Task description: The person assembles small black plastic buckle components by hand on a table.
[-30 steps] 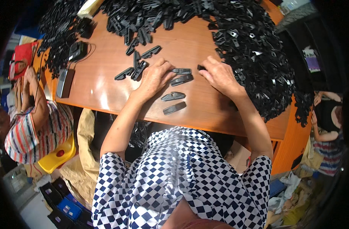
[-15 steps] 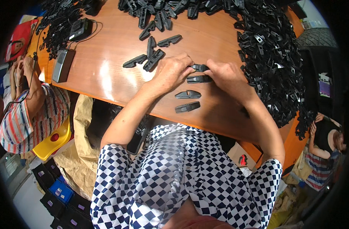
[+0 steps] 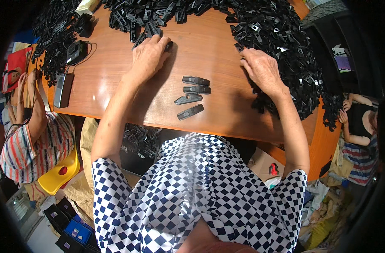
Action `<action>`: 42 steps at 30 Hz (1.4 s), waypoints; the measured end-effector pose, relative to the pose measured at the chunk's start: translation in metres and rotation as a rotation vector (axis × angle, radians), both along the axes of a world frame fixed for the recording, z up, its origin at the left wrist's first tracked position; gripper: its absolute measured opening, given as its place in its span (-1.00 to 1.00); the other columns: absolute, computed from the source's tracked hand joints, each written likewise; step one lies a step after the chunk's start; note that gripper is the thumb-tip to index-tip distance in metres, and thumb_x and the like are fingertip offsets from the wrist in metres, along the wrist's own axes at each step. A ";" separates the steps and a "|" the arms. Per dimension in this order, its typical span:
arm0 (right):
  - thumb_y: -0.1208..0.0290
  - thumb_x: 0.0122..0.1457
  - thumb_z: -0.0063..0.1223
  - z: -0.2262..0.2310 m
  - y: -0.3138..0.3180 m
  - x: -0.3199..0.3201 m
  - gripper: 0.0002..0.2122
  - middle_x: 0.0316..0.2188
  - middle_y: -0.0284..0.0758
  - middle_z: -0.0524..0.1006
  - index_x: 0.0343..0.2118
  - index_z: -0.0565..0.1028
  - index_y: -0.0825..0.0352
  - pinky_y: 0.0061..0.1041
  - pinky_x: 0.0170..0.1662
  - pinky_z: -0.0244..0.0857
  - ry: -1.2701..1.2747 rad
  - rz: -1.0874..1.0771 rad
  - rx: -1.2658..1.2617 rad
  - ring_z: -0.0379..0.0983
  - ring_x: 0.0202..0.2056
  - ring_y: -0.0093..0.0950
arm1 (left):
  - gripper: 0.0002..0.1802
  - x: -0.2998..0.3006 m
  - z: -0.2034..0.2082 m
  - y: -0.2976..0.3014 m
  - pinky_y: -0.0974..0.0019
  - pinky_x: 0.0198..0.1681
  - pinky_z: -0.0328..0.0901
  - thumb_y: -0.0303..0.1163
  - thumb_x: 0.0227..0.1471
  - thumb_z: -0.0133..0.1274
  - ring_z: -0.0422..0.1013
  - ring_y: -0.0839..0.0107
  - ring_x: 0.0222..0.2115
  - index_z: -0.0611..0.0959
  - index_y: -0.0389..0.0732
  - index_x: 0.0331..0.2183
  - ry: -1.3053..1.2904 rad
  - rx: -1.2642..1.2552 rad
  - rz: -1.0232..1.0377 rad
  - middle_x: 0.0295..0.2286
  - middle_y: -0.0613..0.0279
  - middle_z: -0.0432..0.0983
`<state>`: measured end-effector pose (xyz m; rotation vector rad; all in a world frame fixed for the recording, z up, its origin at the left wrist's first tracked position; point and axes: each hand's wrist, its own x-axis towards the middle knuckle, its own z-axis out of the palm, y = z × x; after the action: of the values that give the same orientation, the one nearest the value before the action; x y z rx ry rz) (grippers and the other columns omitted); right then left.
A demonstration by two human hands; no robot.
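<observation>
My left hand lies palm down at the far middle of the table, fingers bent over black plastic parts. One dark part shows beside its fingertips, and most of what lies beneath is hidden. My right hand is at the left edge of the right-hand pile. Its fingers are curled, and a small black plastic part shows at the fingertips. Between my hands and nearer to me, long black plastic parts lie in a short column: two close together, one with a notch, and one tilted nearest me.
A large heap of black parts covers the table's right side; another runs along the back. At left stand a grey box-shaped device and a black device with a cable. People sit at left and right.
My hands have parted from the part they held together, which now lies at the column's far end. The left hand moved onto the loose parts; the right moved to the pile.
</observation>
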<state>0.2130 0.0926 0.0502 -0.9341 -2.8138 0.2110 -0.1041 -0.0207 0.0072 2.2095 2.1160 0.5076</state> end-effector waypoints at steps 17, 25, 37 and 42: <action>0.53 0.02 0.11 -0.033 0.005 -0.008 -0.86 -0.15 -0.27 0.49 -0.32 0.53 0.35 -0.34 -0.12 0.25 -0.179 0.132 0.398 0.40 -0.09 -0.34 | -0.66 0.042 -0.055 0.014 0.48 -0.32 0.41 -0.40 0.22 0.12 0.44 0.60 -0.40 0.53 -0.20 0.02 -1.473 -0.407 0.048 -0.26 0.32 0.51; 0.37 0.35 -0.05 -0.036 -0.011 -0.047 -0.81 -0.51 -0.43 0.37 -0.07 0.39 0.34 -0.59 -0.47 0.26 0.341 -0.117 -0.904 0.32 -0.53 -0.66 | -0.71 0.052 -0.015 -0.009 0.15 -0.12 0.42 -0.33 0.10 0.21 0.53 0.12 -0.22 0.63 -0.20 -0.13 -0.627 -0.105 0.078 -0.28 0.08 0.49; 0.36 0.14 0.20 -0.022 -0.013 -0.037 -0.82 -0.39 -0.22 0.51 -0.29 0.50 0.32 -0.23 -0.26 0.42 -0.012 0.171 -0.050 0.53 -0.27 -0.18 | -0.77 0.044 -0.026 -0.008 0.14 -0.22 0.42 -0.35 0.09 0.20 0.55 0.10 -0.29 0.66 -0.21 -0.19 -0.553 -0.101 -0.046 -0.31 0.08 0.59; 0.42 0.11 0.20 -0.010 -0.018 -0.049 -0.85 -0.44 -0.27 0.49 -0.34 0.48 0.32 -0.32 -0.38 0.43 0.128 0.230 -0.070 0.55 -0.36 -0.25 | -0.77 0.046 -0.022 -0.012 0.15 -0.24 0.43 -0.35 0.07 0.21 0.55 0.09 -0.29 0.66 -0.22 -0.22 -0.538 -0.077 -0.058 -0.30 0.09 0.60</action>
<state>0.1643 0.0741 0.0401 -0.5838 -2.8047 0.3870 -0.0578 -0.0326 -0.0143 1.8168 1.7508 0.8799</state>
